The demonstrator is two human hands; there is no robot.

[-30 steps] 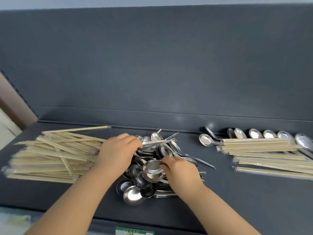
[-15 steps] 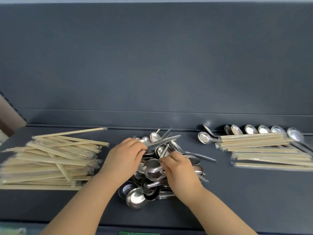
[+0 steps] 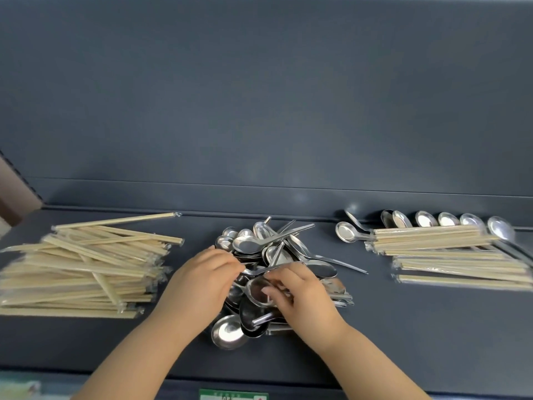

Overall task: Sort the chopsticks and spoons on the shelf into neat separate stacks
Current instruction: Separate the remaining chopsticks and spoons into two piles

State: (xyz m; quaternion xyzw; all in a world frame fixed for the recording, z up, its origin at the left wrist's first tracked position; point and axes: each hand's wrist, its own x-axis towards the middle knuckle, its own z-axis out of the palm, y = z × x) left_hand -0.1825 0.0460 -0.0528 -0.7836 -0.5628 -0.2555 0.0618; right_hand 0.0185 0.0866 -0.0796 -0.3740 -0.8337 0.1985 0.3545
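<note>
- Shiny stainless-steel spoons (image 3: 274,249) lay in a tangled heap at the middle of the dark grey shelf (image 3: 403,327), with bowls and handles crossing every way.
- The left hand (image 3: 202,281) sat on the heap's left edge, its grip narrow and its fingertips curled onto a thin spoon handle (image 3: 265,269).
- The right hand (image 3: 305,298) had its grip closed round one spoon bowl (image 3: 258,291), with the thumb lying in the hollow. Whether both hands held the same spoon could not be told.
- A loose pile of pale wooden chopsticks in clear wrappers (image 3: 80,269) lay to the left, just beside the left hand, with several sticks skewed across it.
- To the right, well apart from the heap, flatter bundles of wrapped chopsticks (image 3: 450,255) lay over the handles of a back row of spoons (image 3: 427,219), so that side was mixed.
- The step in hand looked to be freeing one spoon from the tangle. It would go best by lifting the spoon bowl first along the line of its handle while the other hand steadied the neighbours.
- Crossed handles would likely snag and drag other spoons along. A slow, straight pull, then nesting bowl into bowl with the handles all one way, would keep the stack neat.
</note>
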